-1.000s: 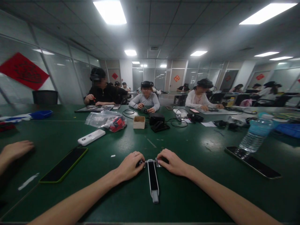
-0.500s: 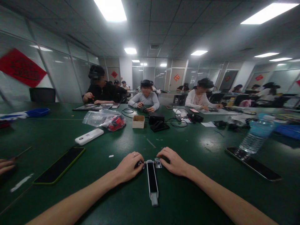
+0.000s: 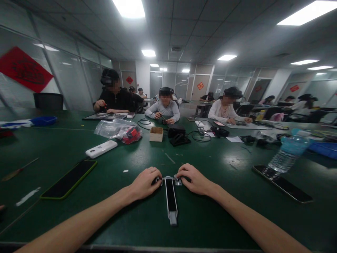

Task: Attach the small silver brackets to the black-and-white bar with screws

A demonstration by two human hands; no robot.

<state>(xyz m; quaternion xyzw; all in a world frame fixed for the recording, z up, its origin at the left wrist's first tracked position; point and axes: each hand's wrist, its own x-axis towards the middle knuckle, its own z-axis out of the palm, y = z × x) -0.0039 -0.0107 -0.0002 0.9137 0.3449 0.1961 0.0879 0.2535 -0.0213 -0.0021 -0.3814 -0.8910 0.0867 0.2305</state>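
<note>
On the green table (image 3: 137, 225) in front of me lies a long, narrow part (image 3: 171, 200) with a black face, a pale frame and a grey tip pointing at me. Small metal brackets stick out on both sides of its far end. My left hand (image 3: 147, 181) curls round the left bracket (image 3: 158, 180), thumb and fingers closed on it and hiding most of it. With bent fingers, my right hand (image 3: 193, 179) pinches the outer edge of the right bracket (image 3: 178, 180), whose inner part shows. Both forearms reach in from the near edge.
To the left lie a screwdriver (image 3: 19, 170), a green-edged phone (image 3: 70, 180) and a white device (image 3: 101, 149). Beyond are a plastic bag (image 3: 113, 130) and a small box (image 3: 156, 135). A water bottle (image 3: 288, 151) stands by another phone (image 3: 283, 183). People sit opposite.
At the left, another person's hand has drawn back toward the near edge, leaving the screwdriver on the table. My right fingers have shifted slightly, showing more of the right bracket; my left hand keeps its hold.
</note>
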